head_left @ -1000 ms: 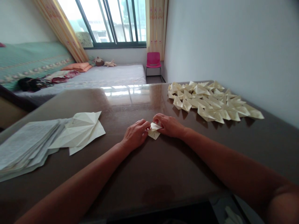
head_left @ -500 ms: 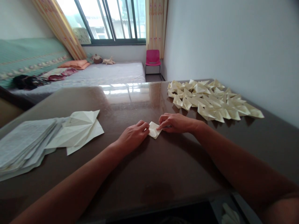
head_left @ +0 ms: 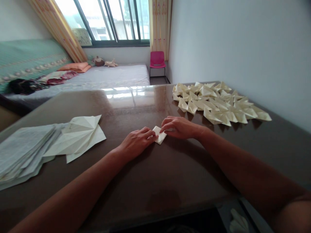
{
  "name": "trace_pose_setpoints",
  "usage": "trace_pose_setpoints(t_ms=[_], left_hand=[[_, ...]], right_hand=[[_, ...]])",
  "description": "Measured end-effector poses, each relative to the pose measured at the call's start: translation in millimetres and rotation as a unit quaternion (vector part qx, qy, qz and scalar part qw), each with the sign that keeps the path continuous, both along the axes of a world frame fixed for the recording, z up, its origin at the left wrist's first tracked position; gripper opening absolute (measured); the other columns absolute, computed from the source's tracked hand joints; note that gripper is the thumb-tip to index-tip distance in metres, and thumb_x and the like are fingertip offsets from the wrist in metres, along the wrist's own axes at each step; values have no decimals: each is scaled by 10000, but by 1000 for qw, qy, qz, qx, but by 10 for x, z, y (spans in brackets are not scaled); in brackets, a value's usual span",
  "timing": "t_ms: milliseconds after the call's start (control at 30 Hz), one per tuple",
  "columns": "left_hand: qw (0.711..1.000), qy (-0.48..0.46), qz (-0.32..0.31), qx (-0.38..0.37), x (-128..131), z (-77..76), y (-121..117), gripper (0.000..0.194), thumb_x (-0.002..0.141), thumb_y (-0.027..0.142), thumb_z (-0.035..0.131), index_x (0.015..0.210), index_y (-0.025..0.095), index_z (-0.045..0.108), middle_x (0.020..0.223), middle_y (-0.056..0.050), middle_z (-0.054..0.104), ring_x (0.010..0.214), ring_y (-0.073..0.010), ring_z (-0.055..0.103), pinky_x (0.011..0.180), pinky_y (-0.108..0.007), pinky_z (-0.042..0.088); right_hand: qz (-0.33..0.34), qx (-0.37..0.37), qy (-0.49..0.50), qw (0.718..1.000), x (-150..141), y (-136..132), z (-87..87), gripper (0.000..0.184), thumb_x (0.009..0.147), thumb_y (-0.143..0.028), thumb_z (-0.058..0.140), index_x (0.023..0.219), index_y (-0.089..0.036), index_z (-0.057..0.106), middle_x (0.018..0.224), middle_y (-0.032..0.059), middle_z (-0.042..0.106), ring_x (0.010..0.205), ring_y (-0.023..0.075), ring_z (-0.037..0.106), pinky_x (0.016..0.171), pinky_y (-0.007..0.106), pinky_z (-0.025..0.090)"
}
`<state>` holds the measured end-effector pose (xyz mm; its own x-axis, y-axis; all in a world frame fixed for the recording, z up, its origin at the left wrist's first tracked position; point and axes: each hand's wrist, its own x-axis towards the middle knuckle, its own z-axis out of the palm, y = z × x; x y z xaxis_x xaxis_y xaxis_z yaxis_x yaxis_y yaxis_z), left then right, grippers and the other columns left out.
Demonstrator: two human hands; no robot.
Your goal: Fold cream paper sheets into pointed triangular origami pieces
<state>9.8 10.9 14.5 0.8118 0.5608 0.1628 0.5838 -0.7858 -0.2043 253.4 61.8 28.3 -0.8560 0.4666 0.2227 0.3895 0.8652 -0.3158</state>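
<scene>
A small folded cream paper piece point(head_left: 160, 137) lies flat on the dark glossy table point(head_left: 170, 174), between my two hands. My left hand point(head_left: 137, 141) rests on its left edge, fingers bent and pressing down. My right hand point(head_left: 178, 127) presses its right side with the fingertips held together. Most of the piece is covered by my fingers.
A spread of several finished folded cream paper pieces point(head_left: 218, 103) covers the table's far right, near the white wall. A stack of flat sheets point(head_left: 21, 155) with a creased sheet point(head_left: 77, 136) on top lies at the left. Beyond the table stand a bed point(head_left: 97, 77) and a pink chair point(head_left: 157, 60).
The paper piece has been pressed flatter onto the table. My right hand shifted from pinching the raised flap to pressing it down, and my left hand moved slightly onto the piece.
</scene>
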Motion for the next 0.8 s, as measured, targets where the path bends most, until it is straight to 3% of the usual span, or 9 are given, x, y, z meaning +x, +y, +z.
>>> trace_pose_setpoints(t_ms=[167, 433, 567, 700, 800], left_hand=[[1000, 8, 6, -15, 6, 7, 5, 253, 959, 243, 410, 1114, 199, 605, 1026, -56, 628, 976, -191, 535, 758, -289, 502], [1000, -13, 3, -28, -10, 4, 0, 220, 941, 188, 436, 1053, 162, 624, 949, -76, 616, 933, -190, 534, 786, -302, 504], [999, -31, -6, -16, 11, -28, -5, 211, 943, 207, 442, 1033, 159, 626, 948, -74, 620, 957, -197, 530, 815, -310, 490], [995, -89, 18, -40, -15, -85, 21, 254, 958, 244, 408, 991, 178, 652, 898, -56, 636, 863, -178, 538, 741, -281, 479], [984, -156, 36, -83, -48, -120, 59, 269, 959, 273, 409, 980, 207, 669, 902, -43, 652, 824, -156, 550, 728, -263, 467]], right_hand=[[58, 21, -61, 996, -28, -68, 56, 337, 863, -190, 550, 1169, -292, 648, 1106, 23, 657, 979, 174, 542, 825, 290, 429], [34, 46, -122, 991, -83, -201, 125, 303, 857, -125, 521, 1074, -262, 681, 1112, 33, 651, 967, 179, 516, 760, 279, 420], [29, 31, -76, 996, -142, -211, 77, 167, 841, -208, 582, 978, -189, 675, 1010, 68, 655, 969, 192, 534, 850, 315, 421], [17, -44, -6, 999, -117, -100, -29, 287, 793, -399, 671, 974, -176, 658, 969, 63, 646, 901, 176, 569, 820, 289, 442], [8, -66, 21, 998, -85, -26, -93, 254, 796, -370, 670, 965, -181, 663, 958, 56, 641, 857, 161, 579, 781, 265, 441]])
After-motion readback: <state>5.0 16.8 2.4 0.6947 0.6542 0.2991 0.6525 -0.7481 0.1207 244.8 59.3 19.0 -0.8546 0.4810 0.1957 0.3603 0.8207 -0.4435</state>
